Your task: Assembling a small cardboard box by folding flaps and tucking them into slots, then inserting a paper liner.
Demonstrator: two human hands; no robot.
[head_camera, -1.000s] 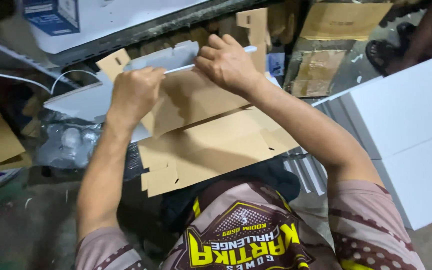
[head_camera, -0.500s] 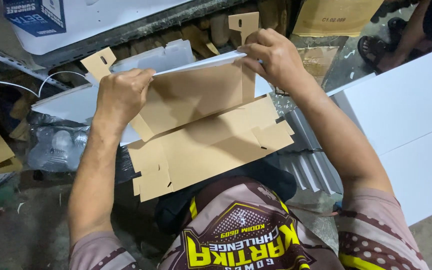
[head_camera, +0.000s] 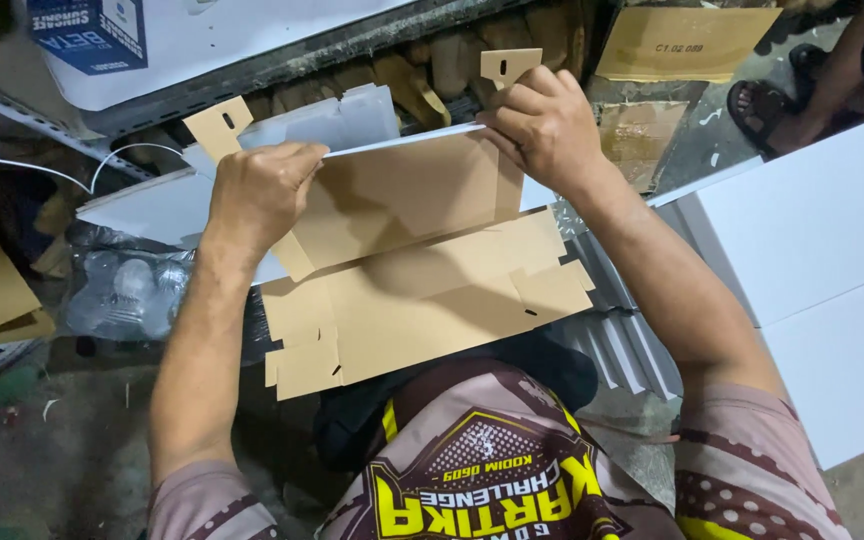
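At nine o'clock I see a clear bag (head_camera: 122,295) of plastic pieces on the floor, close under the carton blank (head_camera: 422,290). My left hand (head_camera: 257,195) pinches the upper panel's left end, fingers closed over its edge. The blank sits across my lap at centre, brown side up, the upper panel folded toward me along a crease. My right hand (head_camera: 547,125) is closed on the panel's right end at one o'clock, just below a small tab (head_camera: 507,65). I judge the risks thus: uneven pull between the two grips could skew the crease or tear the slots; the loose lower flaps could slide off my lap. The white boxes (head_camera: 812,270) at three o'clock crowd my elbow.
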